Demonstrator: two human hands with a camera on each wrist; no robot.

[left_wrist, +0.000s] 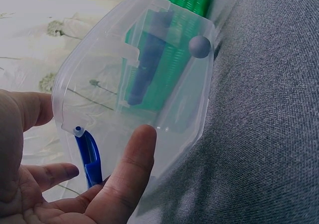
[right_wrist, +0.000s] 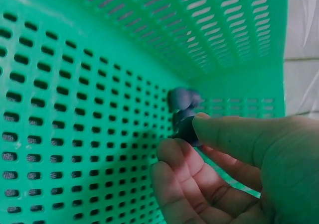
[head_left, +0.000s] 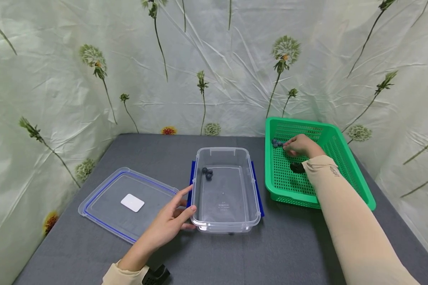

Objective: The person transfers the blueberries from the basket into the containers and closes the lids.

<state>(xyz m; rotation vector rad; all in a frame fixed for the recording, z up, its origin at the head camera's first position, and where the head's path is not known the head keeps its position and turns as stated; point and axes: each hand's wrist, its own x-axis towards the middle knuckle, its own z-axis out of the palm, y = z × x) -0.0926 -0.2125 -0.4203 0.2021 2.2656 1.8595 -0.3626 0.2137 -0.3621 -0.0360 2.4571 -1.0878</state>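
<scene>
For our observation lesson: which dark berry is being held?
The berry pinched by the right hand inside the green basket; the loose berries beside it and the cluster in the clear box lie unheld.

- A pale, faintly greenish sheet (head_left: 235, 59) with a slight gloss forms the backdrop, standing behind the tabletop (head_left: 157, 150) and along its left and right sides.
- Printed dandelion heads (head_left: 286, 49) on long, slanting dark-green stems (head_left: 108, 101) are scattered across it.
- Smaller red-and-yellow blooms (head_left: 169, 130) sit low, near the tabletop's far and left edges.
- Fine creases run across the sheet, many of them diagonal and catching the light.
- The tabletop is dark grey, its surface showing a woven, fabric-like texture up close.
- Light is soft and diffuse, brightest on the sheet in the left wrist view.
</scene>
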